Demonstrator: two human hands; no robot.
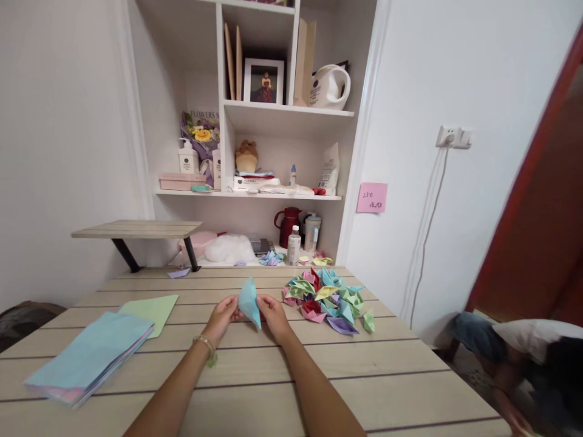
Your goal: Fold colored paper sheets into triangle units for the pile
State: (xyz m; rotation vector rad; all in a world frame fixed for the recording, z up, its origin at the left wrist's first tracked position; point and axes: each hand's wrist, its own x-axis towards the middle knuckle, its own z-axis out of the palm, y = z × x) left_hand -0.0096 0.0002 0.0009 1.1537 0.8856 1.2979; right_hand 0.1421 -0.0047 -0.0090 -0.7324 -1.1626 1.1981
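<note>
Between both hands, a light blue folded paper (248, 301) is held up over the middle of the table; its final shape is hard to make out. My left hand (226, 311) pinches its left edge, and a bracelet hangs at that wrist. On the opposite edge, my right hand (270, 312) grips the paper with thumb and fingers. To the right lies a pile of folded paper boats (325, 297) in several colours. A stack of coloured paper sheets (93, 349), blue on top, rests at the left, with a green sheet (155, 311) partly under it.
A small raised wooden shelf (139, 229) on black legs stands at the table's back left. Behind the slatted table (246, 394), a plastic bottle (294, 246), a red jug (288, 226) and a plastic bag (231, 249) sit in the shelving. At right, a person (532, 358) crouches low.
</note>
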